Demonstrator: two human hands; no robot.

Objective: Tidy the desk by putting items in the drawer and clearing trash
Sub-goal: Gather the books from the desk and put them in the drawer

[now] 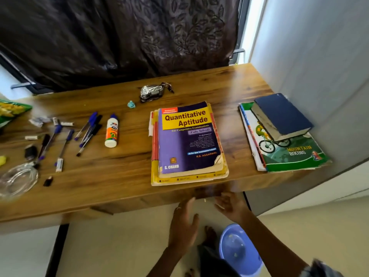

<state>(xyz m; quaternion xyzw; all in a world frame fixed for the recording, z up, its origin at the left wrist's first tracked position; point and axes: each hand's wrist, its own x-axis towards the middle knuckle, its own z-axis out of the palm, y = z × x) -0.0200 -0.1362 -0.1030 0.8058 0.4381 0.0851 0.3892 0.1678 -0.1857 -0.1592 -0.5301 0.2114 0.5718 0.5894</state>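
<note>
Currently, my inventory of the wooden desk (pixel 123 176), left edge to right edge:

- Snack packet (pixel 10 110), green and yellow, at the far left edge.
- Clear glass dish (pixel 17 179), near the front left edge.
- Pens (pixel 88 128), blue and black, scattered with small caps and wrappers across the left half.
- Glue bottle (pixel 111 130), white with a blue cap, lying just right of the pens.
- Crumpled foil wrapper (pixel 151 92), toward the back edge; a small teal scrap (pixel 131 104) just beside it.
- Stack of books (pixel 188 142), "Quantitative Aptitude" on top, at the middle front edge.
- Blue hardback (pixel 281 115), resting on a "Mountain Biking" book (pixel 293 154) at the right front corner.

Below the front edge I see both hands: left hand (pixel 184 224) open with fingers spread, holding nothing; right hand (pixel 231 204) open, loosely curled at the desk's underside, blurred. Blue plastic tub (pixel 238 249) on the floor.
</note>
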